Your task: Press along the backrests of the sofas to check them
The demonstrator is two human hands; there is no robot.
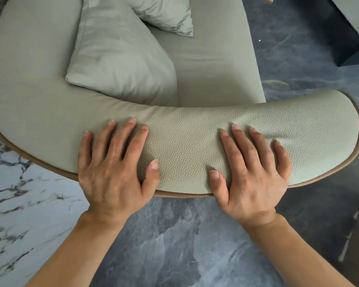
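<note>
- The backrest [184,146] curves across mid-frame, padded in pebbled sage-green leather with brown piping along its edge.
- The left hand [112,172] lies flat on it, fingers spread, grasping nothing.
- The right hand [251,177] lies likewise, just right of the left, denting the padding.
- Two smooth cushions [120,59] lean on the seat [211,65] beyond.
- The floor [174,245] is grey marble-patterned.

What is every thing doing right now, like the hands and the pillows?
left hand: flat, fingers spread, pressing the backrest
right hand: flat, fingers spread, pressing the backrest
backrest: dented under the hands
big pillow: leaning against the backrest, wrinkled
small pillow: lying on the seat
seat: nobody sitting on it
</note>
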